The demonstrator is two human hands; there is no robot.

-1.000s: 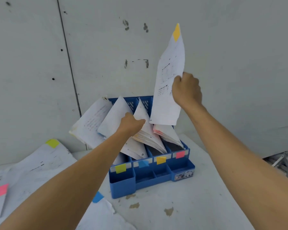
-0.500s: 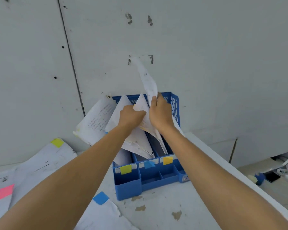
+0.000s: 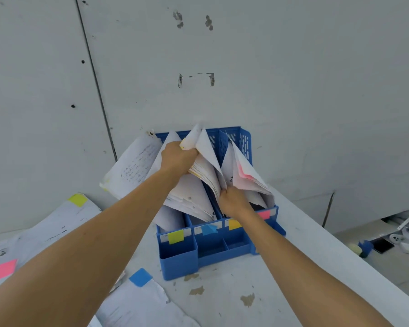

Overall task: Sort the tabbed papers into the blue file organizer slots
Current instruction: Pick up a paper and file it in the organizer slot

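At wall-side blue file organizer (image 3: 178,260), my L hand (image 3: 178,157) grips paper sheaf (image 3: 204,167) up top while R hand (image 3: 234,201) clenches its lower edge, prob. to seat it behind yellow label (image 3: 234,224).

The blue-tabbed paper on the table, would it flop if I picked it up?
Probably floppy: the blue-tabbed paper is thin, and sheets in the blue organizer already droop sideways. Likely light, so a push might slide it. Its ragged edge suggests it tears easily.

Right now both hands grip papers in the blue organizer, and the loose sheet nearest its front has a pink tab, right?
No: the head view shows a blue tab on that loose sheet. The rest holds.
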